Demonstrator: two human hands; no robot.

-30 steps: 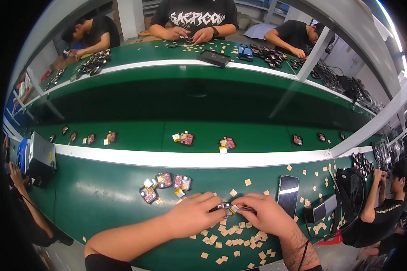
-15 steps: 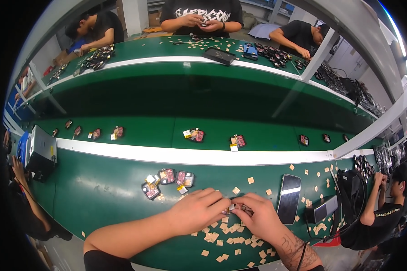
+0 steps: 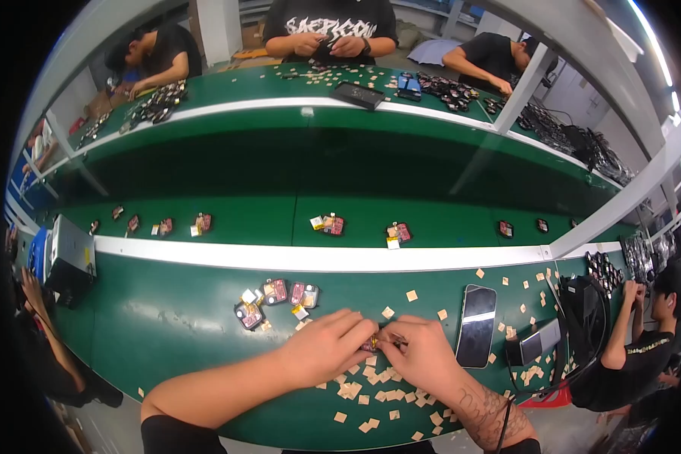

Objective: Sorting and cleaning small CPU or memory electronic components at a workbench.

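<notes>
Between my hands, low over the green table, is a small electronic device (image 3: pixel 370 343) with a reddish circuit board and a bit of yellow, largely covered by fingers. My left hand (image 3: pixel 331 345) is closed around its left side. From the right, my right hand (image 3: pixel 420 349) pinches at the device's edge; a small dark item shows under its fingers, too hidden to name. Beyond my left hand lies a cluster of similar opened devices (image 3: pixel 275 291), in dark cases with small silver battery pouches. Many square tan pads (image 3: pixel 349 390) are scattered under and around my right hand.
A phone (image 3: pixel 477 325) lies right of my hands, beside a grey box-shaped device (image 3: pixel 533 343) with a black cable. Past a white rail (image 3: pixel 318 258), more devices (image 3: pixel 333 224) sit spaced along a green strip. A machine (image 3: pixel 69 253) stands far left. Several people work around.
My fingers have shifted on the device: the pale piece between them is covered now, and red and yellow parts show instead. The view has moved slightly. Across the table, a person's hands have moved apart.
</notes>
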